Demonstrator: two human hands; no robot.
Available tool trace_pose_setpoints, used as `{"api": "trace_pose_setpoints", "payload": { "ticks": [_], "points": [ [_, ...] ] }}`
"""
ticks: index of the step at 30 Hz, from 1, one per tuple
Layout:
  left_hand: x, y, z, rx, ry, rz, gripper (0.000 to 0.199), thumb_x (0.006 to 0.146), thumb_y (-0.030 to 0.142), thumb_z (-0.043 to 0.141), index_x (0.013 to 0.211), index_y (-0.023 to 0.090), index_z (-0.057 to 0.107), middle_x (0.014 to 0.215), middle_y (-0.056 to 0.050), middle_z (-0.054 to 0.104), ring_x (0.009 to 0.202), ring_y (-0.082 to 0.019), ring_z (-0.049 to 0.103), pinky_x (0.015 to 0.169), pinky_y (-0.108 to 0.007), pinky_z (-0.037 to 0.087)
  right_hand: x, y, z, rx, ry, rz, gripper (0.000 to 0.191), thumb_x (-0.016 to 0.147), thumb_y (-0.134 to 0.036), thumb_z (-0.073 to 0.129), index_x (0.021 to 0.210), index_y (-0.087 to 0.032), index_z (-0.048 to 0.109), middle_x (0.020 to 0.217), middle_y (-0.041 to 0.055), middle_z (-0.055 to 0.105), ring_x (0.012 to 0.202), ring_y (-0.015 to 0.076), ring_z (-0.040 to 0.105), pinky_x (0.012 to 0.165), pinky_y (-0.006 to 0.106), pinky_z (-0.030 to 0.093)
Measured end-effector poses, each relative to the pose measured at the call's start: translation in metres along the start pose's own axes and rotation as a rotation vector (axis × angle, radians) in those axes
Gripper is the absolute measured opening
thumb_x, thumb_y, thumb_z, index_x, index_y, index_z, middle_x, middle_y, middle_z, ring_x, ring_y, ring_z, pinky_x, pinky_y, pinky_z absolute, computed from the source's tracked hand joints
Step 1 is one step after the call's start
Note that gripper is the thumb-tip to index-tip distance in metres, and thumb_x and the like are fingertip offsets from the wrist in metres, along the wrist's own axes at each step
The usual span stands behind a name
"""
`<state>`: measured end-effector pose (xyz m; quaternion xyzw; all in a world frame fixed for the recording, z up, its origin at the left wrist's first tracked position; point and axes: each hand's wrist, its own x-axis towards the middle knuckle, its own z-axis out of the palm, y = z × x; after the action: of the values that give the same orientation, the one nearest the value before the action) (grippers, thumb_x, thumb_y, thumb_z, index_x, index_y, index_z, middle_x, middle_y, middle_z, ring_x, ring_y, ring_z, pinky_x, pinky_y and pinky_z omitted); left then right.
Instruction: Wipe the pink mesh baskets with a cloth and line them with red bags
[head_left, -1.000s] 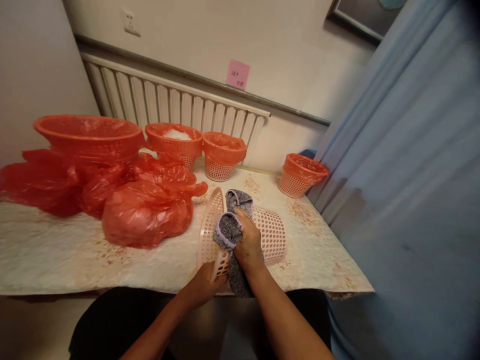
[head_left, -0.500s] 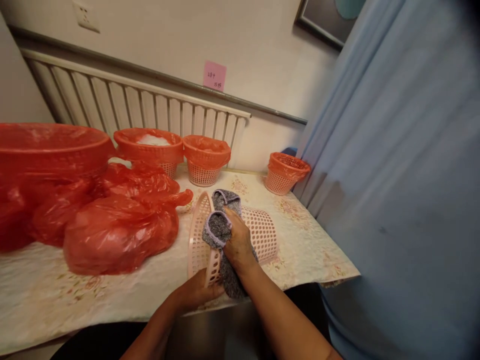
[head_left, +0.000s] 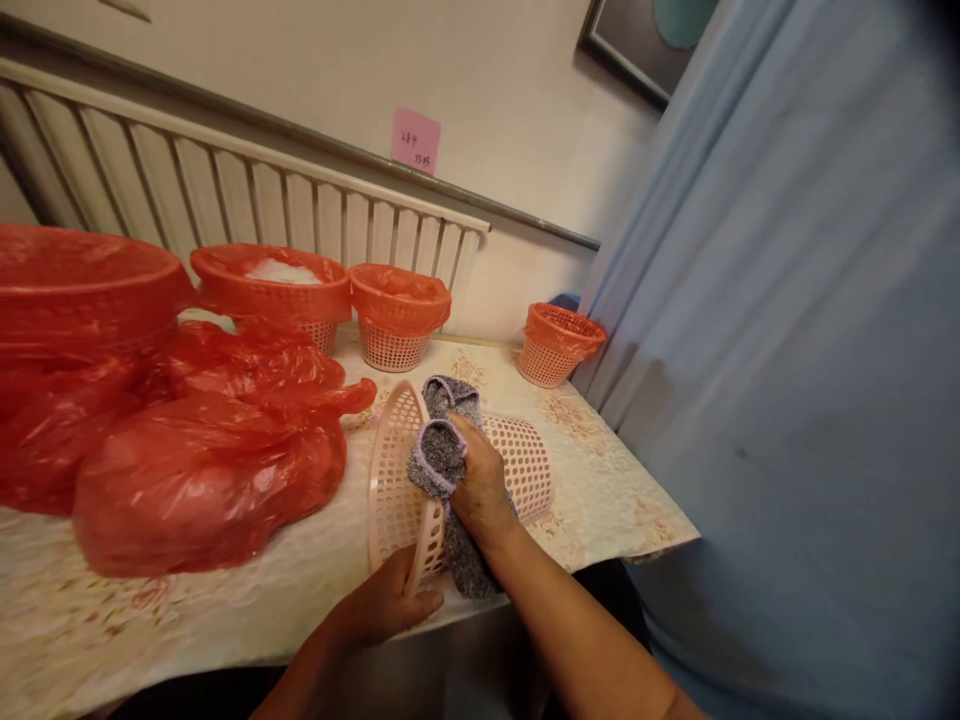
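A pale pink perforated basket [head_left: 525,465] lies on its side near the table's front edge, its wide rim facing left. My left hand [head_left: 390,600] grips the lower part of that rim, thumb outside and fingers partly hidden inside. Bunched in my right hand [head_left: 484,480] is a grey cloth [head_left: 437,455] with a light purple edge, pressed against the basket's outer side just behind the rim. Part of the cloth hangs below my right hand.
Knotted red plastic bags [head_left: 217,470] fill the table's left side. Behind them stand red-lined baskets [head_left: 394,345], one holding something white. Another lined basket [head_left: 551,360] is at the back right, beside a blue curtain [head_left: 787,350]. A radiator [head_left: 300,215] lines the wall.
The view has shifted, so the bags and lined baskets appear further left. My left hand's thumb has moved slightly down and left along the rim. Both hands keep their holds.
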<state>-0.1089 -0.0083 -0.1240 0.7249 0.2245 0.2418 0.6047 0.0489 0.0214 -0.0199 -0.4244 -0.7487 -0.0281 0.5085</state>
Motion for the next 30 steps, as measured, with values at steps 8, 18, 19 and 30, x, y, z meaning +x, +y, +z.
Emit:
{"api": "trace_pose_setpoints", "payload": {
  "ticks": [8, 18, 19, 30],
  "points": [
    [-0.005, 0.011, -0.002, 0.074, 0.089, -0.114, 0.057, 0.071, 0.027, 0.060, 0.126, 0.012, 0.059, 0.129, -0.010, 0.064, 0.121, -0.033, 0.055, 0.109, -0.043, 0.037, 0.002, 0.001, -0.027, -0.073, -0.127, 0.027, 0.035, 0.088, -0.016, 0.055, 0.121, -0.023, 0.063, 0.128, 0.0063, 0.062, 0.122, 0.0186, 0.055, 0.106, 0.034, 0.042],
    [-0.002, 0.006, -0.003, 0.081, 0.080, -0.053, 0.057, 0.071, 0.019, 0.058, 0.128, 0.014, 0.060, 0.130, -0.007, 0.064, 0.119, -0.029, 0.058, 0.109, -0.039, 0.038, -0.056, 0.099, -0.095, -0.343, 0.086, 0.465, 0.031, 0.082, -0.023, 0.053, 0.107, -0.018, 0.070, 0.106, 0.0082, 0.073, 0.097, 0.0237, 0.066, 0.089, 0.034, 0.049],
    [-0.002, 0.008, -0.003, 0.089, 0.082, -0.058, 0.057, 0.071, 0.018, 0.057, 0.128, 0.015, 0.061, 0.130, -0.006, 0.065, 0.118, -0.029, 0.058, 0.109, -0.039, 0.039, -0.062, 0.106, -0.099, -0.366, 0.106, 0.522, 0.030, 0.081, -0.024, 0.054, 0.105, -0.017, 0.071, 0.102, 0.0093, 0.073, 0.093, 0.0248, 0.067, 0.084, 0.034, 0.050],
    [-0.001, 0.007, -0.011, 0.117, 0.063, -0.098, 0.060, 0.064, 0.018, 0.057, 0.124, 0.011, 0.061, 0.124, -0.009, 0.068, 0.114, -0.030, 0.060, 0.109, -0.042, 0.039, -0.010, 0.073, -0.070, -0.179, 0.057, 0.453, 0.024, 0.081, -0.026, 0.056, 0.097, -0.020, 0.073, 0.092, 0.0047, 0.075, 0.082, 0.0216, 0.068, 0.077, 0.031, 0.052]
  ]
}}
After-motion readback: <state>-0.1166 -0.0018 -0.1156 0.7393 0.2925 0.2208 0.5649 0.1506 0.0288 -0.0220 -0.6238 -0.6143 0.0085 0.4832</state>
